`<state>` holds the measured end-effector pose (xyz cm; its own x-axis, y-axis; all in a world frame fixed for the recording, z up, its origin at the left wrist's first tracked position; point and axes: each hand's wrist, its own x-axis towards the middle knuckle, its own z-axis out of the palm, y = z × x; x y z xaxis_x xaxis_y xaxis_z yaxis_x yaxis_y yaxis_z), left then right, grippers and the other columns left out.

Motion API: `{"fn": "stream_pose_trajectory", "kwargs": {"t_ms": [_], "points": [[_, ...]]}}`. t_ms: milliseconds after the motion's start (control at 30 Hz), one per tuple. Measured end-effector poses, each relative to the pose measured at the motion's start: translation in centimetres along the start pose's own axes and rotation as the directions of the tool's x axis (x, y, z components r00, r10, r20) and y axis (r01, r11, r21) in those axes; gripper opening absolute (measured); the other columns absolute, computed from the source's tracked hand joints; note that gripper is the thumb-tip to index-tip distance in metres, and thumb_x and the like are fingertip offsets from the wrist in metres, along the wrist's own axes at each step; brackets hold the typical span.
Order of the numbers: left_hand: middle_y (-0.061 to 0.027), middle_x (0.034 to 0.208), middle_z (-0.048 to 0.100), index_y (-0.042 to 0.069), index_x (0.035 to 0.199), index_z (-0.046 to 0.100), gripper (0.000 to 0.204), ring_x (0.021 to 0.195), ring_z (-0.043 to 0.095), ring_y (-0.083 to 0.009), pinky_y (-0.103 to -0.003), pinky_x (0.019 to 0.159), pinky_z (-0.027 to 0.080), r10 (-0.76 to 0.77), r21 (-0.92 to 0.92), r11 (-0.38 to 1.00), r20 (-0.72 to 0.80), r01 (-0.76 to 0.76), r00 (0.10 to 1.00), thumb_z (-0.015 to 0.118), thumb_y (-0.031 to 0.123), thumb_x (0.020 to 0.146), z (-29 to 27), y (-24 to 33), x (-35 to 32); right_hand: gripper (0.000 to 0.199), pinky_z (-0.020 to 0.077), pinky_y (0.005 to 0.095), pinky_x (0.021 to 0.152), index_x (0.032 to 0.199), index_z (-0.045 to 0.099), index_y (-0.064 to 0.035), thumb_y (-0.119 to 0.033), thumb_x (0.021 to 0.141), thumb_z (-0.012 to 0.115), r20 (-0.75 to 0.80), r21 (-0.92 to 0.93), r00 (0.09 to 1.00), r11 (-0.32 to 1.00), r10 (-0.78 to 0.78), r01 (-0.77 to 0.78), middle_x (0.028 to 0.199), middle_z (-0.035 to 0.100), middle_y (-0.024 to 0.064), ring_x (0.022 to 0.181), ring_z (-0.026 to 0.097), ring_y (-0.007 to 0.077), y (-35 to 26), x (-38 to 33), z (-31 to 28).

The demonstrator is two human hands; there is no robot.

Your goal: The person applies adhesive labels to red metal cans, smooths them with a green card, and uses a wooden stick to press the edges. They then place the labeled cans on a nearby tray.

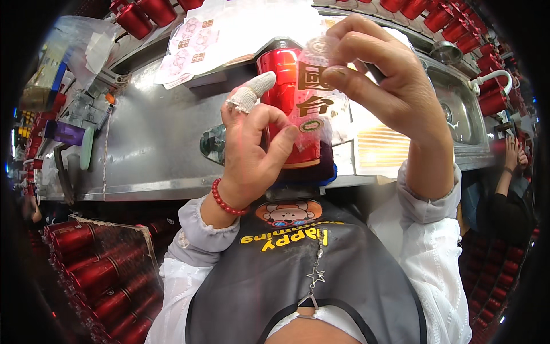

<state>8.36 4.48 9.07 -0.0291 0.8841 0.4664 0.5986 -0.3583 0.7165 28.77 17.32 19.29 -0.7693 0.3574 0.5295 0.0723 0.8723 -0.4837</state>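
Two hands at one clear film over a red bottle

The clear film [314,108], marked with large gold characters and a small green-and-gold emblem, is in front of the red bottle [279,83]; whether it touches the bottle is unclear. The right hand [395,86] has its grip closed on the film's upper end, thumb against curled fingers. The left hand [252,146] has thumb and forefinger drawn together at the film's lower left edge, but I cannot tell whether that grip pinches it. A white cover [259,89] sheathes one left finger, and a red beaded bracelet [224,200] circles the wrist.

The bottle's gold-rimmed end points toward the person, beside dark blue cloth [327,163]. Beyond it, printed sheets [195,49] spread above the metal worktop [152,155]. Rightward are a striped sheet [381,148], then a sink [465,112] with a white tap [497,75]. More red bottles [94,258] fill a container at lower left; another person's hands [511,153] show at far right.
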Motion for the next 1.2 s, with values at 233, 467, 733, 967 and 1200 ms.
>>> {"fn": "stream_pose_trajectory", "kwargs": {"t_ms": [233,467,733,967,1200], "points": [[-0.0197,0.129,0.066,0.007,0.088,0.068,0.009,0.127,0.050,-0.0307,-0.043,0.110,0.027,-0.074,-0.203,0.977,-0.022,0.068,0.997,0.069,0.015,0.092,-0.7,1.5,-1.2,0.015,0.0462,0.0297,0.078,0.092,0.063,0.0008,-0.007,0.089,0.077,-0.065,-0.071,0.998,0.997,-0.015,0.011,0.109,0.061,0.0122,0.091,0.059,0.0180,-1.0,-1.5,-0.8],[-0.0178,0.118,0.067,0.006,0.087,0.067,0.013,0.118,0.054,-0.0322,-0.045,0.110,0.028,-0.187,-0.140,0.971,0.073,0.196,0.980,0.070,0.017,0.093,-2.7,2.7,-2.1,0.014,0.0451,0.0283,0.075,0.091,0.064,0.0000,-0.008,0.091,0.075,-0.029,0.012,0.997,0.997,-0.075,0.076,0.100,0.060,0.0096,0.090,0.058,0.0150,-0.8,-0.1,-0.6],[-0.0187,0.125,0.064,0.005,0.088,0.064,0.018,0.119,0.052,-0.0337,-0.044,0.109,0.032,-0.032,0.141,0.989,-0.076,0.043,0.997,0.070,0.020,0.095,-0.5,-1.7,-2.4,0.016,0.0529,0.0319,0.079,0.096,0.066,-0.0069,-0.018,0.093,0.076,-0.130,0.019,0.984,0.993,0.121,-0.120,0.105,0.061,0.0050,0.098,0.061,0.0186,7.5,-0.7,6.9],[-0.0209,0.119,0.067,0.005,0.087,0.063,0.017,0.117,0.054,-0.0356,-0.046,0.109,0.032,-0.138,-0.007,0.990,-0.035,0.138,0.990,0.070,0.020,0.094,-0.7,-2.2,-2.0,0.015,0.0519,0.0318,0.086,0.098,0.063,-0.0047,-0.014,0.094,0.075,-0.131,0.073,0.981,0.989,0.141,-0.132,0.108,0.061,0.0066,0.104,0.061,0.0216,7.9,-0.3,7.1],[-0.0224,0.143,0.054,0.006,0.116,0.071,0.033,0.129,0.050,-0.0343,-0.045,0.113,0.030,-0.055,-0.052,0.998,-0.232,0.044,0.971,0.067,0.034,0.098,-0.8,-3.0,-1.3,0.046,0.0521,0.0360,0.092,0.134,0.063,-0.0092,-0.013,0.090,0.076,-0.287,-0.092,0.954,0.989,0.086,-0.117,0.131,0.054,0.0149,0.106,0.058,0.0263,5.4,-2.6,7.2]]}}
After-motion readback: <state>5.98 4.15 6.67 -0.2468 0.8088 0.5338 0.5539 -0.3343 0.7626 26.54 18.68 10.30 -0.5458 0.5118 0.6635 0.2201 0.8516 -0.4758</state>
